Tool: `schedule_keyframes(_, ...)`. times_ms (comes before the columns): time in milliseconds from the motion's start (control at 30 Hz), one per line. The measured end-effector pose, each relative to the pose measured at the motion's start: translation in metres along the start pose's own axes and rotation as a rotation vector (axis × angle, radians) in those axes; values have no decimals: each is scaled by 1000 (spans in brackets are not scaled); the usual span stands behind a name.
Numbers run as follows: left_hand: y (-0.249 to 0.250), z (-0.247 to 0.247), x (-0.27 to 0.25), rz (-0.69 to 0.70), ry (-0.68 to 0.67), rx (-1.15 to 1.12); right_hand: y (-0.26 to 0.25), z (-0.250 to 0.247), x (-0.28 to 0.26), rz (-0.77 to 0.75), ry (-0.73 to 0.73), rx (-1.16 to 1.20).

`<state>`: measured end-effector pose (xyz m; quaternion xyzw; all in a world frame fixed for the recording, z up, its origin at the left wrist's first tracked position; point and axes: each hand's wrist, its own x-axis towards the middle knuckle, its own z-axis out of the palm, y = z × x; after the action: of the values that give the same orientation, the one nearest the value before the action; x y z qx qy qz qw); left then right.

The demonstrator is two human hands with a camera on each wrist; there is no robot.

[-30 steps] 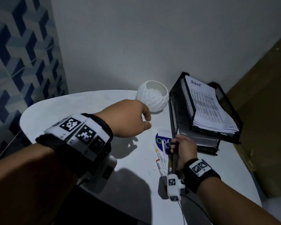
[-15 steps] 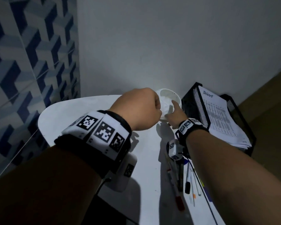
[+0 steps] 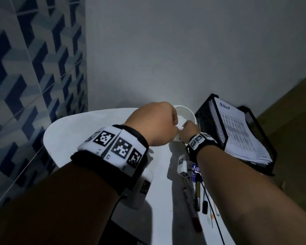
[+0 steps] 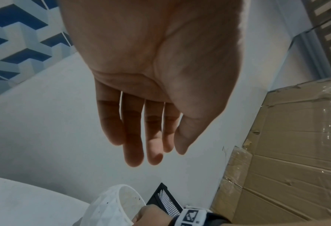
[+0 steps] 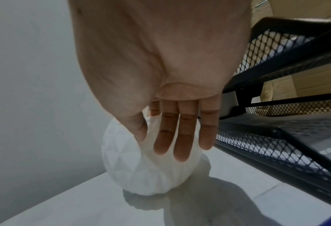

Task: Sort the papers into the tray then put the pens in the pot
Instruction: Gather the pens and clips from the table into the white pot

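Pen step, looks like: white faceted pot (image 5: 151, 165) at 12 o'clock is gripped by right hand (image 5: 160, 91); left hand (image 4: 151, 76) relaxed, empty. Loose pens (image 3: 198, 193) at 5 o'clock probably get grabbed next.

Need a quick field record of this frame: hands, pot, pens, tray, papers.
left hand: fingers straight, holds nothing, above the pot
right hand: thumb and fingers wrapped around the pot's side
white faceted pot: upright on the white table, no pens visible inside
pens: several lying loose on the table near the person
black mesh tray: right of the pot
papers: stacked in the tray's upper tier
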<state>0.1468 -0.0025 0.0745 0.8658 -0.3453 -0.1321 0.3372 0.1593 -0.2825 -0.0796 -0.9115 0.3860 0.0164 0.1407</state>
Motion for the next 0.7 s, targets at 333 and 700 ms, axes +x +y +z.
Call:
schedule_keyframes(333, 3, 30, -14, 47, -92, 173, 7, -51, -136, -304, -60, 176)
schedule_keyframes(700, 13, 54, -44, 78, -113, 491, 49, -72, -225, -350, -68, 637)
